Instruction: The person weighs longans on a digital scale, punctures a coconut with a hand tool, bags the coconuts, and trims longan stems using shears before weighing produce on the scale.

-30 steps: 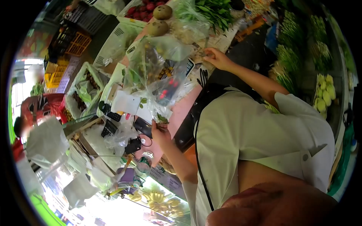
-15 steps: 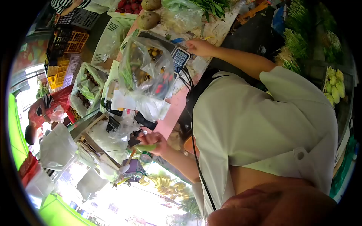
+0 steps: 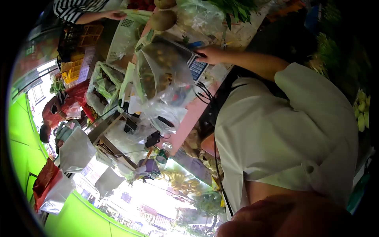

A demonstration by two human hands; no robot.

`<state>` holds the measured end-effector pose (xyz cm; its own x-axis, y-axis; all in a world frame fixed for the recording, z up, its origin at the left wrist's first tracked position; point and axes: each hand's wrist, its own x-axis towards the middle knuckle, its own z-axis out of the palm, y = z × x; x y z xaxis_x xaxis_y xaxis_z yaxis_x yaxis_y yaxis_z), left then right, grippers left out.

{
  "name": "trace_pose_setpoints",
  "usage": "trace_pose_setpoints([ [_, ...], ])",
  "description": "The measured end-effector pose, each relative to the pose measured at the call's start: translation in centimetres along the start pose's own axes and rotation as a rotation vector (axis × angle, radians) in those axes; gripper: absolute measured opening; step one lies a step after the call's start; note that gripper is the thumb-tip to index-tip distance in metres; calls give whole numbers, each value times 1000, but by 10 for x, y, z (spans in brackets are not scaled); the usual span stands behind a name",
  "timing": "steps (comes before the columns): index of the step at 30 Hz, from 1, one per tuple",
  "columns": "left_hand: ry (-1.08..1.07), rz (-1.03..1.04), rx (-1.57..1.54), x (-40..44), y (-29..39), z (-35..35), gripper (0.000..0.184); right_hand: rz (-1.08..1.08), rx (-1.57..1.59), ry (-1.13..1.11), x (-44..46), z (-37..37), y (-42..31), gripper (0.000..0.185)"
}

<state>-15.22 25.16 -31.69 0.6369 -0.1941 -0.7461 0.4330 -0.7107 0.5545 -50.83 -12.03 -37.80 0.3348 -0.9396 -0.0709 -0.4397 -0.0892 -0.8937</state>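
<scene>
My right hand reaches over the counter, fingers stretched out and touching the top of a scale's keypad. It holds nothing that I can see. Beside the keypad, clear plastic bags lie over the scale. Small round yellowish-brown items show dimly through the plastic, too blurred to name. A loose white bag end hangs toward the counter's pink edge. My left hand is out of sight.
A striped-sleeved person's hand is over a pale green crate opposite. Round brown produce and leafy greens lie along the counter. Black cables hang at its edge. A cluttered box stands below, bananas beyond.
My left hand, earlier by the cluttered box with a blurred green object, has left view. My right hand has come onto the keypad. The striped-sleeved arm reaches farther in. The whole view has shifted.
</scene>
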Motion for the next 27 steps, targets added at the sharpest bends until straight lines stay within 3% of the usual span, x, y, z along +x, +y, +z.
trace_pose_setpoints([
  [1,-5,-1,25,-1,-3,3,42,97,-115,-24,0,-2,1,45],
  [2,-11,2,49,-1,-7,6,42,24,-34,60,0,2,-2,41],
  [7,-51,32,131,5,-18,27,43,83,70,-56,2,8,13,38],
  [8,-69,38,130,9,-21,37,43,15,-104,-58,8,7,19,39],
  [11,-93,42,140,10,-30,55,43,-180,-23,174,6,6,20,33],
  [12,-87,54,152,10,-34,52,43,-164,-3,156,1,9,16,33],
  [14,-68,68,168,5,-43,40,43,99,1,56,-2,8,10,37],
  [18,-50,80,176,-3,-58,35,44,4,13,93,-3,7,6,39],
  [20,-40,76,184,-8,-63,30,44,-83,47,65,-8,0,-6,51],
  [22,-26,71,191,-13,-66,23,44,75,-40,-119,-15,-16,-35,77],
  [23,-26,56,199,-15,-65,22,44,80,-31,-120,-18,-9,-35,77],
  [25,-24,48,213,-18,-66,18,45,-15,-163,81,-27,9,-29,86],
  [27,-21,40,227,-22,-67,14,45,-2,-175,181,-26,26,-30,85],
])
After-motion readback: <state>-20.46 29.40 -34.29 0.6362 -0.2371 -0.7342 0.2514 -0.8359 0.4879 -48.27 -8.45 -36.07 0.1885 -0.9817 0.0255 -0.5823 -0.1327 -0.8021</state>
